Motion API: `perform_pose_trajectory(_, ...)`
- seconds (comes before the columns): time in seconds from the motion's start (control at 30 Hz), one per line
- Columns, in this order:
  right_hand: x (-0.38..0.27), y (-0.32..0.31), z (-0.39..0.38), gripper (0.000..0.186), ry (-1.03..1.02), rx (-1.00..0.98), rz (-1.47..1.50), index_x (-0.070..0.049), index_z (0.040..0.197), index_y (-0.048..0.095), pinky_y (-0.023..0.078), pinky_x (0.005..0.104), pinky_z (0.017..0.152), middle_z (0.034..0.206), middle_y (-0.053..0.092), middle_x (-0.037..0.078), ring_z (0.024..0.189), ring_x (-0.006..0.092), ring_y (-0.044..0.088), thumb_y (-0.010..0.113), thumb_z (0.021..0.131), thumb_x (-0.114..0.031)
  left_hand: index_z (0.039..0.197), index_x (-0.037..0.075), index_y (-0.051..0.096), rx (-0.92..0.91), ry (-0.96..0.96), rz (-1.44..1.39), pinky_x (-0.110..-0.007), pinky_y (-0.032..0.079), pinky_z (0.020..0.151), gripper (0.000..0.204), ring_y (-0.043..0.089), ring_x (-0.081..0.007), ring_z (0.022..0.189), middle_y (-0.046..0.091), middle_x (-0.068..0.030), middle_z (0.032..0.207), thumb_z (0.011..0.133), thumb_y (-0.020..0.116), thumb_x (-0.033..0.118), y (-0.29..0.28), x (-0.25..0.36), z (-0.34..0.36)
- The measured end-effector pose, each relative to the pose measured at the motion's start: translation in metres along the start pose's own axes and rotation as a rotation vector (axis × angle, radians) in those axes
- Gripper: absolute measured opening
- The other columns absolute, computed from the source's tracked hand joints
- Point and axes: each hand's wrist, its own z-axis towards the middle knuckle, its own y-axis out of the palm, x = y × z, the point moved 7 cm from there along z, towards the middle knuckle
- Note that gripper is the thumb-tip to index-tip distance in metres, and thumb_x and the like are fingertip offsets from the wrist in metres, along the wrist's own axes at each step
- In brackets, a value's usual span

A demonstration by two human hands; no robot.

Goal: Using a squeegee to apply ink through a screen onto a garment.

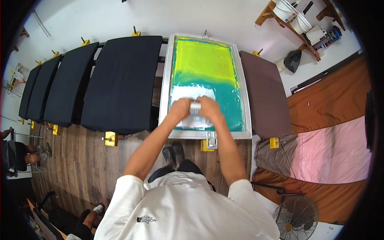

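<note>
A screen-printing frame with silver metal edges lies before me, its mesh yellow-green at the far part and teal at the near part. My left hand and my right hand are both closed around a squeegee, side by side over the near half of the mesh. Only its pale middle shows between my fists; its blade is hidden or blurred. White ink is spread on the teal area just beyond my hands and partly under them.
Several boards with black cloth stand in a row at left. A board with brown cloth adjoins the frame at right. White buckets sit on a wall shelf. A fan stands at lower right. Other people sit at left.
</note>
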Motion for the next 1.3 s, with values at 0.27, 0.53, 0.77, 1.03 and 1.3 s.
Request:
perform_pose_trajectory(0.27,-0.010,-0.004,-0.077,0.038,-0.070,0.125,0.167,-0.007,0.103,0.067,0.052,0.0466,0.085,0.099,0.065,0.018,0.097,0.0389,0.061,0.068,0.066,0.001,0.121,0.010,0.065,-0.257,-0.006,0.115,-0.051,0.043,0.098,0.055,0.067,-0.0316,0.099,0.071,-0.0165,0.101,0.067,0.063,0.000,-0.004,0.050,-0.066)
perform_pose_trajectory(0.53,0.020,-0.005,0.042,0.028,-0.009,-0.073,0.060,-0.008,0.093,0.072,0.054,0.0450,0.080,0.093,0.071,0.019,0.092,0.0369,0.068,0.066,0.067,-0.001,0.107,0.006,0.071,0.061,0.062,0.017,-0.046,0.054,0.078,0.043,0.067,-0.0409,0.082,0.069,-0.0241,0.086,0.066,0.060,-0.004,-0.027,0.017,0.031)
perform_pose_trajectory(0.77,0.024,-0.009,0.052,0.025,0.020,-0.110,0.117,-0.005,0.091,0.074,0.056,0.0429,0.081,0.097,0.071,0.021,0.093,0.0363,0.069,0.068,0.067,-0.006,0.108,0.002,0.070,-0.077,-0.009,0.091,-0.047,0.053,0.078,0.042,0.066,-0.0455,0.087,0.067,-0.0288,0.091,0.069,0.057,-0.008,-0.028,0.013,0.044)
perform_pose_trajectory(1.03,0.020,-0.016,0.057,0.027,0.101,-0.164,0.073,-0.006,0.093,0.075,0.056,0.0400,0.083,0.100,0.072,0.017,0.097,0.0328,0.069,0.072,0.068,-0.015,0.106,0.004,0.072,-0.136,-0.085,0.101,-0.046,0.053,0.082,0.040,0.066,-0.0441,0.088,0.068,-0.0274,0.092,0.069,0.059,-0.004,-0.025,-0.004,0.053)
perform_pose_trajectory(1.3,0.030,-0.005,0.047,0.031,0.129,-0.138,0.089,-0.013,0.099,0.075,0.055,0.0417,0.083,0.102,0.072,0.014,0.098,0.0314,0.069,0.068,0.068,-0.014,0.104,0.007,0.073,-0.024,-0.025,0.112,-0.047,0.054,0.082,0.040,0.067,-0.0430,0.087,0.069,-0.0261,0.090,0.068,0.059,-0.004,-0.017,0.006,0.043)
